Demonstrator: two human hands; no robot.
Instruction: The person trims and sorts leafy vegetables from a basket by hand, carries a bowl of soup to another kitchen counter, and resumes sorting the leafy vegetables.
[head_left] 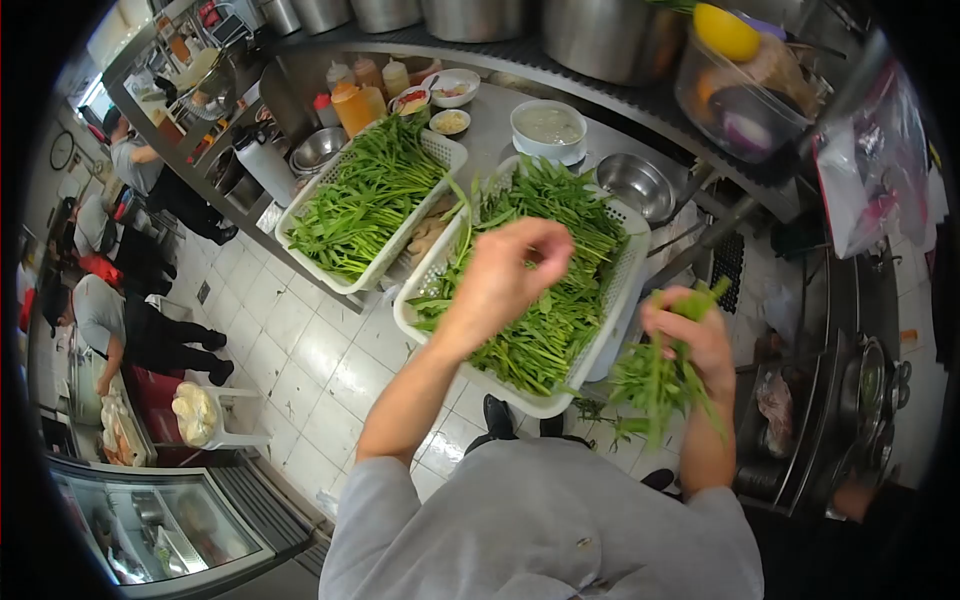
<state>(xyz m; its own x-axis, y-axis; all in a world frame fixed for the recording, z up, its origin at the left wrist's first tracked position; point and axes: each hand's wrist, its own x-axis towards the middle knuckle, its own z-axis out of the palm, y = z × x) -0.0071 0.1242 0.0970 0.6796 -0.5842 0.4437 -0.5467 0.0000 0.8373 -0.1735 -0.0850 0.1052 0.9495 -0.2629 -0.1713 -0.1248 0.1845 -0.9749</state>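
My right hand (692, 335) is wrapped round a bunch of water spinach (655, 385), leaves hanging down, just right of the near basket. Over that white plastic basket (542, 402) hovers my left hand (512, 275), its fingers curled toward the thumb; anything pinched in them is too small to make out. Long-stemmed water spinach (540, 335) fills this basket to the rim. A second white basket (357, 278), also heaped with water spinach (370, 195), stands to the left on the steel counter.
Behind the baskets are a white tub of liquid (548, 128), a steel bowl (636, 186), sauce bottles (352, 105) and small bowls (450, 122). A shelf with large pots (610, 40) overhangs the counter. Several people work at left, near a white stool (235, 415).
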